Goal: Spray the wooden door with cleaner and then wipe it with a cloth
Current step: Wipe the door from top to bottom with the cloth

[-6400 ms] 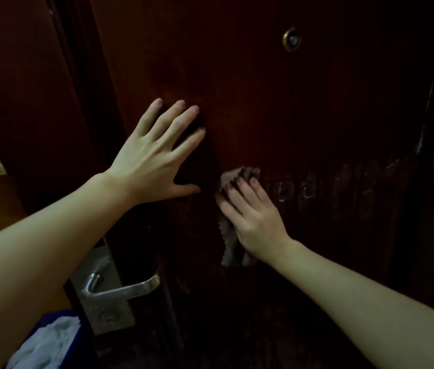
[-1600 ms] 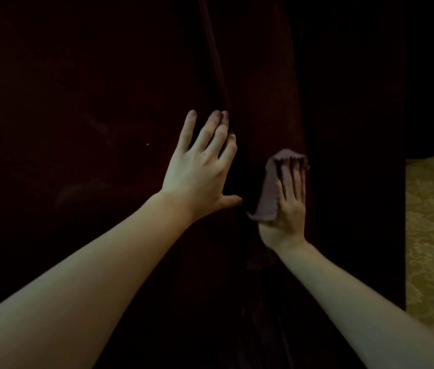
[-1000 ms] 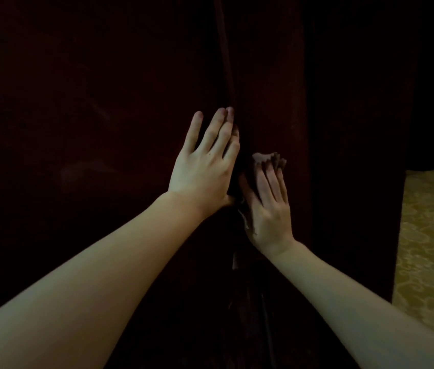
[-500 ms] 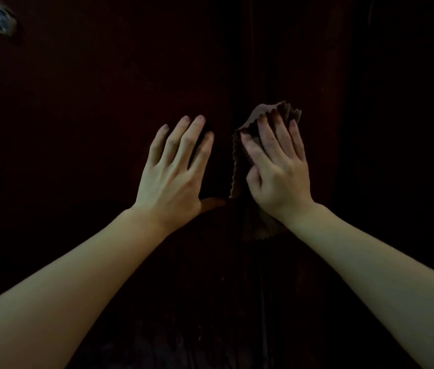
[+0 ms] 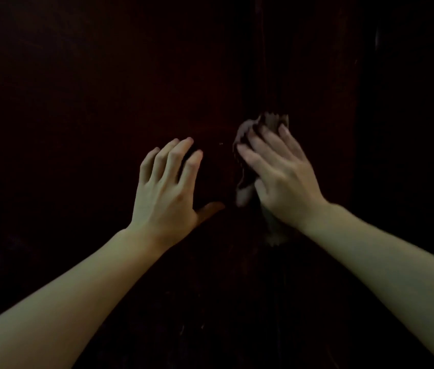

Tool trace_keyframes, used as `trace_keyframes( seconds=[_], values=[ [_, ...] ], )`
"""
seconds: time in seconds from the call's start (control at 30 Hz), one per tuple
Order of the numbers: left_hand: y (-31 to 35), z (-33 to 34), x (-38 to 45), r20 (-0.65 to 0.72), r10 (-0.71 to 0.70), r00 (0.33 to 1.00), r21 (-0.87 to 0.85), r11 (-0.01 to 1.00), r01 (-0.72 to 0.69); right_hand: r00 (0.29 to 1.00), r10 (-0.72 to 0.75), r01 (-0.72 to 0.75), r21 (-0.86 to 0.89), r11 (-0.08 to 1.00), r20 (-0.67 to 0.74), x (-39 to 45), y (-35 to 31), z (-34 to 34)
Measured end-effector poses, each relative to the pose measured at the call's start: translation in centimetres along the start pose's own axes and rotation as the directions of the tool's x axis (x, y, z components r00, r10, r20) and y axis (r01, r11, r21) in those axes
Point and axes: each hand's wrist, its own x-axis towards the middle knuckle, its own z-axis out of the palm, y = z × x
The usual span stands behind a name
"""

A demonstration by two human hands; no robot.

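- Cloth: long axis vertical, flat against the dark wooden door.
- Right hand: fingers straight, pointing up-left, pressing the cloth.
- Left hand: fingers spread, slightly bent, fingertips at the door; holds nothing.

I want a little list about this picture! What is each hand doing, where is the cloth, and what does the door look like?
door: dark reddish-brown wooden door, fills the view, very dimly lit
left hand: left hand, fingers spread and slightly bent, resting on the door, holding nothing
right hand: right hand, fingers straight, pressing the cloth against the door
cloth: cloth, small with a zigzag edge, under the right hand; bits stick out above the fingertips and below the wrist
spray bottle: not in view
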Motion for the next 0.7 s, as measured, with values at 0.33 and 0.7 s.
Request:
trace_keyframes(
  seconds=[0.33,0.7],
  values=[
    [-0.4,1.4,-6.0,0.159,0.203,0.966,0.101,0.97,-0.22,0.899,-0.385,0.395,-0.006,0.919,0.21,-12.8,-4.7,3.5],
    [-1.6,2.2,-10.6,0.051,0.14,0.989,0.162,0.976,-0.147,0.992,-0.128,0.128,-0.032,0.991,0.011,-8.3,-8.2,4.9]
  ],
)
